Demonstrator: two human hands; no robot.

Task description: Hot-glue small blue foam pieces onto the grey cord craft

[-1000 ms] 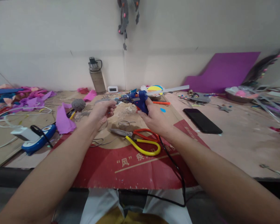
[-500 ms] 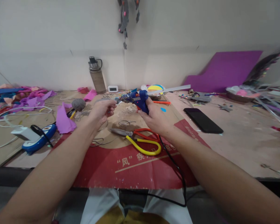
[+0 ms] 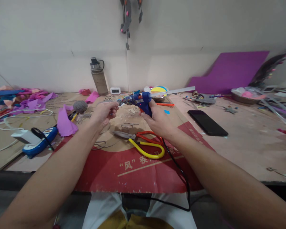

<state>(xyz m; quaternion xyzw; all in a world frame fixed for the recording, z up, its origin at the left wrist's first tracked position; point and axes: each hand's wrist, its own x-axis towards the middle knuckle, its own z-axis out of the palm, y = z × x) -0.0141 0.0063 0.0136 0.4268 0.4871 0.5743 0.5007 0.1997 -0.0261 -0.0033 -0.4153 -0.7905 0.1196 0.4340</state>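
My right hand point(image 3: 156, 118) is wrapped round the handle of a blue hot glue gun point(image 3: 145, 102). A long clear glue stick point(image 3: 173, 91) juts out of its back, and its nozzle points left toward my left hand point(image 3: 107, 113). The fingers of that hand are pinched together near the nozzle; what they hold is too small to make out. Below both hands lie scissors point(image 3: 145, 143) with one red and one yellow handle, blades to the left. Thin grey yarn point(image 3: 101, 144) is loose on the cardboard beside them.
Red-printed cardboard point(image 3: 138, 178) covers the table's middle. A black phone point(image 3: 207, 123) lies to the right. On the left are a blue power strip point(image 3: 41, 143), a grey yarn ball point(image 3: 80, 107) and felt scraps point(image 3: 33, 101). A bottle point(image 3: 99, 78) stands by the wall. A black cord point(image 3: 178, 168) hangs over the front edge.
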